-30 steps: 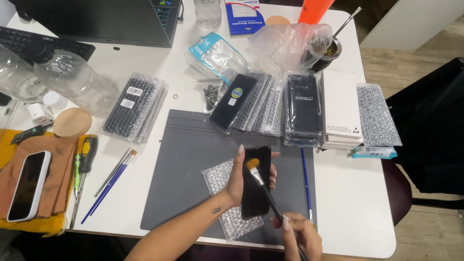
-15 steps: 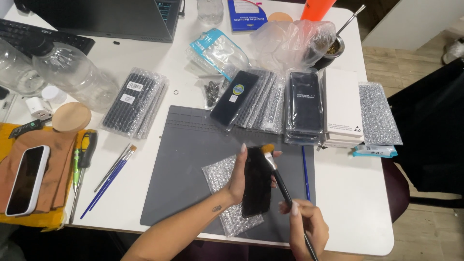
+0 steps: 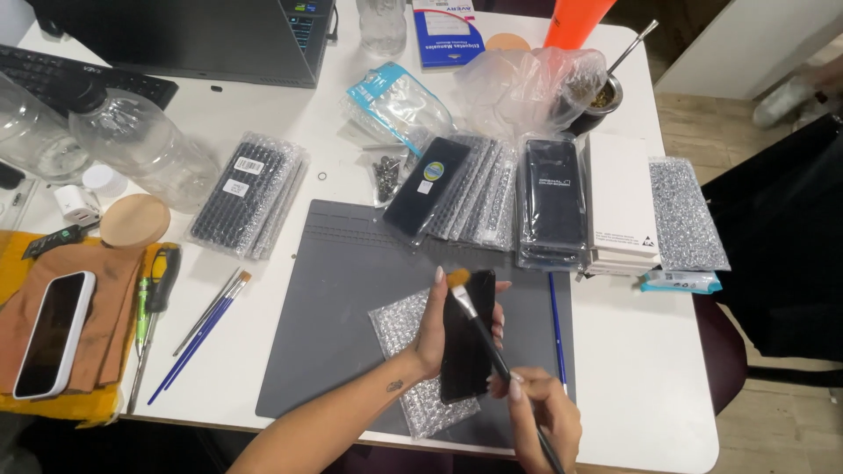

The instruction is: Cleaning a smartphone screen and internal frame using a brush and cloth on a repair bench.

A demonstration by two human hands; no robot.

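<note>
Grey rubber work mat point(image 3: 351, 290) on white tabletop point(image 3: 632, 351), wood floor beyond. Left hand point(image 3: 439, 325) wrapped round flat black phone screen point(image 3: 465, 338); right hand point(image 3: 544, 417) pinching orange-tipped black-handled brush point(image 3: 479, 320) w/ bristles at screen's top edge.

In my left hand point(image 3: 439, 329) I hold a flat black rectangular phone panel point(image 3: 466, 338), glossy, upright on its long axis and lifted above a sheet of clear bubble wrap point(image 3: 399, 329). My right hand point(image 3: 540, 412) grips a thin dark-handled brush point(image 3: 483, 338), its tan bristles resting at the panel's top edge.
</note>
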